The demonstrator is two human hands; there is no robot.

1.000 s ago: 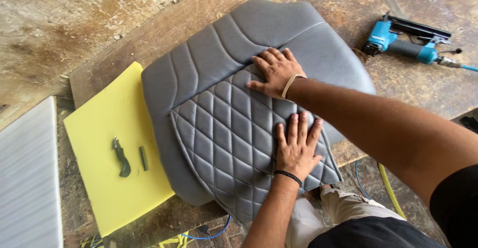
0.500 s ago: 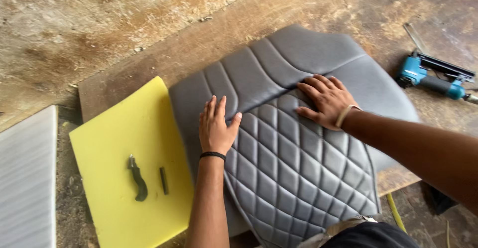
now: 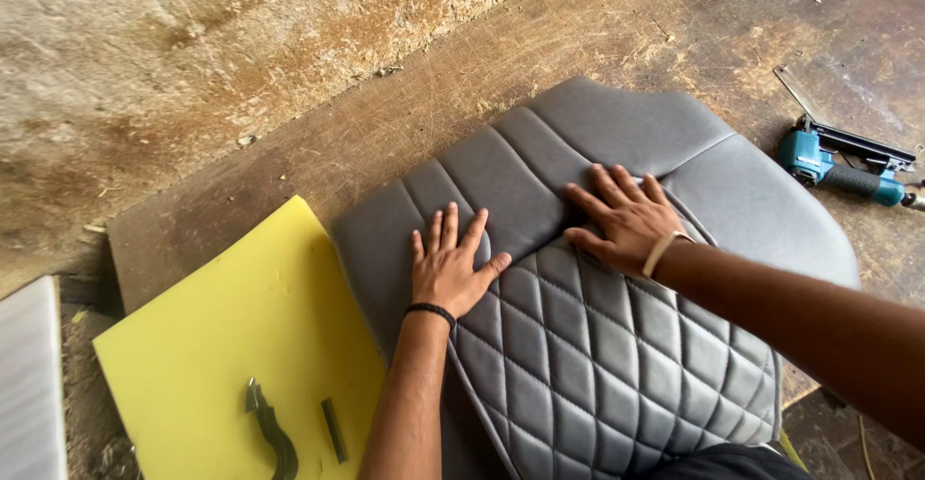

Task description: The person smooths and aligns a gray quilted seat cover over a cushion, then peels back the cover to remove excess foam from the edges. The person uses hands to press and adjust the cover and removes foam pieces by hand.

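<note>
Here I see both hands lying flat and spread on a grey seat cover (image 3: 597,345), which rests on the worn wooden workbench (image 3: 405,123) and fills the middle of my view. My left hand (image 3: 451,266) presses palm-down with fingers fanned, gripping nothing, on the cover's left side where the quilted diamond panel meets the ribbed strips; a black band sits at its wrist. My right hand (image 3: 621,218) lies just beyond it, likewise open and flat, fingers splayed over the seam, with a pale band at the wrist. To the left, a yellow foam sheet (image 3: 222,345) carries dark pliers (image 3: 273,432). Farther off, at the right edge, lies a blue pneumatic stapler (image 3: 838,162).
</note>
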